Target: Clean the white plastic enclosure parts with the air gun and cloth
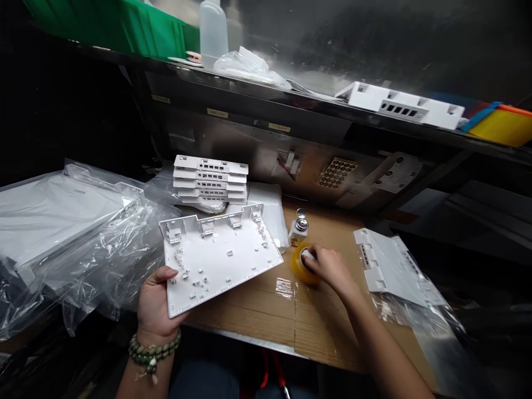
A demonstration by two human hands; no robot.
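Right now the left hand grips a white flat moulded-plastic panel by its near-left corner, thumb on top, fingers shut under the edge, ribbed inner side up and tilted off the cardboard-covered counter, prob. so the clips & bosses face the eye. Just right of the panel, the right hand rests on a yellow roll of clear tape lying flat on the counter; fingers curl down onto the roll, touching it, can't tell if it's truly gripped.

Rel. to the panel:
- Behind it, a neat stack of matching white slotted plastic panels, kept close for reach.
- Right-behind, touching the tape roll's far side, a small glass bottle w/ metal cap; yellow label, text too small to read.
- Left, crinkled clear plastic bags over more white parts.
- Far right, another white panel on a clear bag.
- Above, a dark shelf w/ a white slotted panel, translucent bottle, green bin.

Small labels on the shelf edge: unreadable.
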